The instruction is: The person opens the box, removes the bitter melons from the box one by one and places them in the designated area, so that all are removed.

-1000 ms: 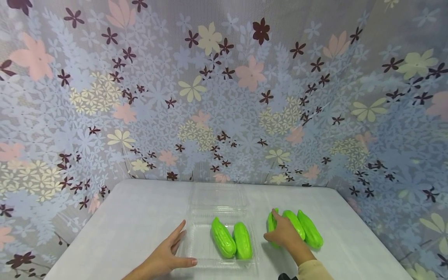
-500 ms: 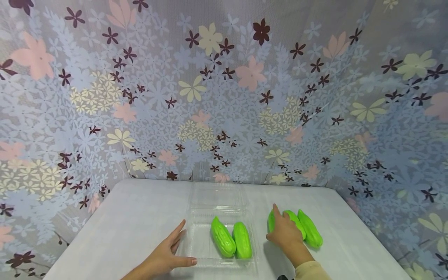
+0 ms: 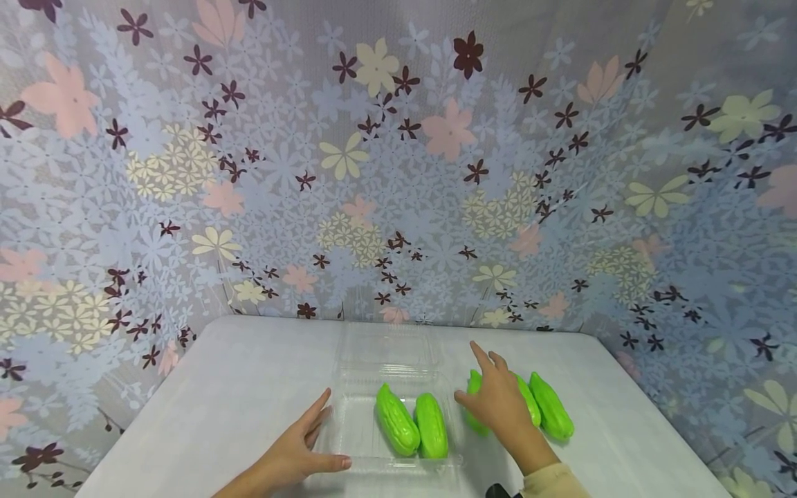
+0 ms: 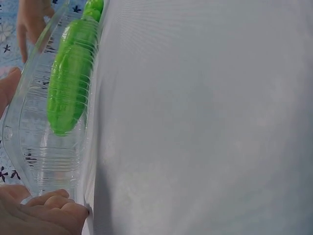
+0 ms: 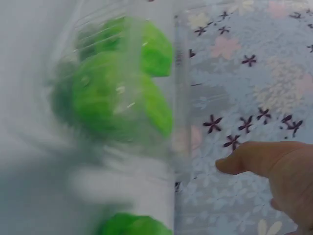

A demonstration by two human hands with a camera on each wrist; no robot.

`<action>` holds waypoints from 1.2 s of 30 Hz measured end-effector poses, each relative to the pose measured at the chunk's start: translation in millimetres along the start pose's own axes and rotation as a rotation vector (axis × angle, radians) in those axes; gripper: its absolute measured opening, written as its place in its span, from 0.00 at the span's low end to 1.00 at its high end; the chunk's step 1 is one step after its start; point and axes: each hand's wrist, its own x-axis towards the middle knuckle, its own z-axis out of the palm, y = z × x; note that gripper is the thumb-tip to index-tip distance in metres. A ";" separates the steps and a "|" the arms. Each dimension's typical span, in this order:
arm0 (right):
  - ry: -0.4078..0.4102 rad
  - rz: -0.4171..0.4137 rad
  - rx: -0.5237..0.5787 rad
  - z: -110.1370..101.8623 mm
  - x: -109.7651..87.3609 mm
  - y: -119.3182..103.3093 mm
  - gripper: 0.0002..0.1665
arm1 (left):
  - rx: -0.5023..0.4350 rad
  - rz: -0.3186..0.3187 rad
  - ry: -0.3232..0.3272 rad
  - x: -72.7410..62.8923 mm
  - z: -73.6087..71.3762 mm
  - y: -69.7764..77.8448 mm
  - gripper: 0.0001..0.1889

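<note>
Two bright green, bumpy, cucumber-shaped vegetables (image 3: 398, 423) lie side by side in the right part of a clear plastic clamshell box (image 3: 351, 430), its lid (image 3: 389, 349) folded back. At the box's left edge is my left hand (image 3: 289, 453), fingers extended along the side and thumb at the front corner. My right hand (image 3: 498, 401) is over another such green vegetable (image 3: 475, 384), thumb and fingers spread apart. In the right wrist view, the thumb (image 5: 244, 159) stays well above that vegetable (image 5: 137, 225), with nothing pinched. My right hand partly hides it.
Right of my right hand lie two more green vegetables, one partly hidden (image 3: 529, 401) and one in full view (image 3: 551, 408). A white cloth covers the table (image 3: 249, 373), and a floral curtain (image 3: 398, 207) hangs behind its back edge.
My right hand has moved left and away from me, its fingers spreading wider. The vegetable beneath it has shifted slightly left, away from its neighbours. My left hand has stayed in place.
</note>
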 end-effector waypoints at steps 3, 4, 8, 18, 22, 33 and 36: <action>0.020 -0.007 0.067 -4.2 0.3 -6.2 0.57 | -0.004 -0.006 0.004 0.4 1.0 0.6 0.63; 0.025 -0.010 0.082 -4.8 0.2 -7.2 0.57 | -0.007 -0.007 0.005 0.5 1.3 0.7 0.63; 0.030 -0.020 0.136 -6.0 -0.1 -10.2 0.58 | -0.017 -0.010 0.001 0.9 1.3 0.4 0.62; -0.021 -0.080 0.315 -2.1 -2.2 -17.4 0.60 | -0.014 0.006 0.004 -0.6 0.3 1.4 0.63; -0.068 -0.088 0.406 1.7 -3.8 -23.4 0.61 | -0.011 0.001 0.008 -0.7 0.2 1.4 0.63; -0.159 -0.140 0.491 15.6 -11.2 -39.7 0.60 | 0.001 0.009 0.012 0.4 -0.2 -1.9 0.62; -0.195 -0.175 0.490 17.9 -12.9 -43.3 0.60 | -0.005 0.010 0.009 0.2 -0.4 -2.3 0.62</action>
